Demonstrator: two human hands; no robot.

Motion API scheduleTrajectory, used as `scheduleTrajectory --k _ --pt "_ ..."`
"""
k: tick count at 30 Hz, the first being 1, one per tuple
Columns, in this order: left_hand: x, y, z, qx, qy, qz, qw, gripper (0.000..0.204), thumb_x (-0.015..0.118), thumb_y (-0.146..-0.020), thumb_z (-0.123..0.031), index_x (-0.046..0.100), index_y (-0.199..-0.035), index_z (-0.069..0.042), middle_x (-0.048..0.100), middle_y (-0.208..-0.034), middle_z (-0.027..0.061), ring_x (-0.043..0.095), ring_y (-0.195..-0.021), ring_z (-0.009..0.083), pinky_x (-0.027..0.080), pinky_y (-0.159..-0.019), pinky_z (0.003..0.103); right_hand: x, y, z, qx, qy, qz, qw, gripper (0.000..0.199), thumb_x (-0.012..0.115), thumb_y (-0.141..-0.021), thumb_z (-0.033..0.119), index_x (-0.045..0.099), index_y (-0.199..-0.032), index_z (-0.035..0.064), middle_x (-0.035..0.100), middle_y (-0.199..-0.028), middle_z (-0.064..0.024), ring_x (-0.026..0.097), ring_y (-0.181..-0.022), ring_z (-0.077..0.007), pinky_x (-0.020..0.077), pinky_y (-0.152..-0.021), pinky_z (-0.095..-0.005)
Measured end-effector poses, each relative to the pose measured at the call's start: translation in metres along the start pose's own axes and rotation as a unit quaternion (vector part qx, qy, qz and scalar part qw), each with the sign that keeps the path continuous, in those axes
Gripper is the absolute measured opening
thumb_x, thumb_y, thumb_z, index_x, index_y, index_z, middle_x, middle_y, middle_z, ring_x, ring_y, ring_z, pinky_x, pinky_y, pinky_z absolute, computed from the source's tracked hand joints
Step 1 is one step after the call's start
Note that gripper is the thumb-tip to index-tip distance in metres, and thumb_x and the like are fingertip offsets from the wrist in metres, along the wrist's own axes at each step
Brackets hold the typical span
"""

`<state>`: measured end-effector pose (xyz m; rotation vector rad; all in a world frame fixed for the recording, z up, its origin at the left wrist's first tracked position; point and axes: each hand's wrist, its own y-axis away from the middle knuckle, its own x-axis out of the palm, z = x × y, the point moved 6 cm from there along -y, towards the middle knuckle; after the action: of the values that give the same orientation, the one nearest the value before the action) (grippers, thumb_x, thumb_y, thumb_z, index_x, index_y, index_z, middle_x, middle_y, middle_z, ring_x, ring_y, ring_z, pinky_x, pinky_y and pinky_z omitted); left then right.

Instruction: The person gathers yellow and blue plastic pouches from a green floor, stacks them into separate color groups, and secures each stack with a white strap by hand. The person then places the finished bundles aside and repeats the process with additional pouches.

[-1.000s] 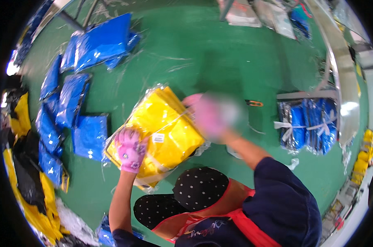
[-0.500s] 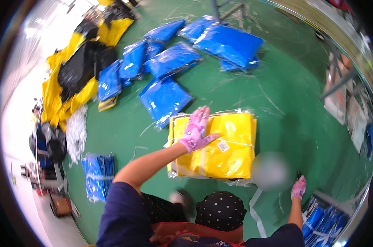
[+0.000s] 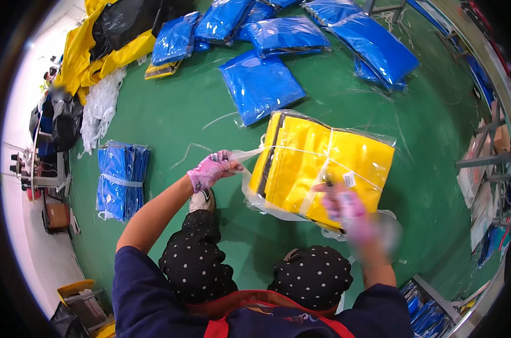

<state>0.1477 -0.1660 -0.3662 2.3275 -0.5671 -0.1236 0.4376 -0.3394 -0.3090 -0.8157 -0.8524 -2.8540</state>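
Note:
A bundle of yellow folded items in a clear plastic bag lies on the green floor in front of me, bound by thin clear straps. My left hand, in a pink glove, is closed on a pale plastic strap end that runs to the bundle's left edge. My right hand, also gloved in pink, is blurred by motion and rests on the bundle's near edge beside a small dark thing. I cannot tell whether it grips anything. My knees in dotted black trousers are below.
Several blue bagged bundles lie on the floor beyond the yellow one. A strapped blue stack sits at the left. Yellow and black bags and white netting pile up far left. Metal frames and shelves stand at the right.
My left hand left the top of the yellow bundle and took hold of the strap at its left side. My right hand came up from the floor onto the bundle's near edge.

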Motion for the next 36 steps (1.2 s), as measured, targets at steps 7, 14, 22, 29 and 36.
scheduleTrajectory --k 7,14,22,29,36 --pt "-0.009 0.053 0.022 -0.08 -0.081 0.046 0.992 0.03 0.057 -0.09 -0.032 0.058 -0.098 -0.003 0.043 -0.053 -0.0038 0.039 -0.043 0.0065 0.03 -0.04 0.023 0.104 -0.092 -0.078 0.212 -0.017 0.108 0.971 0.04 0.038 -0.096 0.045 0.054 -0.1 0.0086 0.042 -0.064 0.0059 0.035 -0.046 -0.0043 0.0278 -0.041 -0.0189" --pt "-0.022 0.072 0.014 -0.015 -0.122 0.019 0.992 0.034 0.048 -0.093 -0.038 0.059 -0.095 -0.006 0.043 -0.053 -0.003 0.043 -0.045 0.0066 0.037 -0.043 0.023 0.142 -0.12 -0.093 0.249 0.0 0.13 0.96 0.038 0.039 -0.095 0.047 0.053 -0.095 0.0109 0.041 -0.064 0.0062 0.036 -0.046 -0.0049 0.0278 -0.041 -0.0202" --pt "-0.018 0.076 0.012 -0.013 -0.099 0.042 0.994 0.031 0.046 -0.095 -0.036 0.058 -0.099 -0.008 0.034 -0.054 -0.0062 0.035 -0.045 0.0054 0.034 -0.042 0.022 0.159 -0.136 -0.089 0.248 -0.05 0.154 0.955 0.031 0.042 -0.095 0.042 0.055 -0.101 0.0139 0.042 -0.064 0.0065 0.034 -0.046 -0.0043 0.0262 -0.041 -0.0189" --pt "-0.02 0.056 0.057 0.013 -0.245 0.246 0.938 0.033 0.05 -0.093 -0.037 0.056 -0.101 -0.006 0.052 -0.073 0.003 0.051 -0.067 0.0112 0.042 -0.057 0.026 0.137 -0.13 -0.083 0.179 -0.043 0.211 0.96 0.033 0.043 -0.095 0.038 0.057 -0.094 0.0078 0.045 -0.063 0.0056 0.039 -0.048 -0.0029 0.0309 -0.043 -0.017" --pt "0.016 0.05 -0.017 0.036 -0.423 0.139 0.895 0.058 0.044 -0.09 -0.051 0.047 -0.128 -0.007 0.053 -0.125 0.0153 0.051 -0.114 0.0231 0.04 -0.098 0.036 -0.091 0.034 0.033 -0.264 0.027 -0.289 0.92 0.033 0.045 -0.093 0.03 0.053 -0.11 0.0032 0.053 -0.091 -0.0043 0.055 -0.078 -0.0135 0.046 -0.064 -0.0261"
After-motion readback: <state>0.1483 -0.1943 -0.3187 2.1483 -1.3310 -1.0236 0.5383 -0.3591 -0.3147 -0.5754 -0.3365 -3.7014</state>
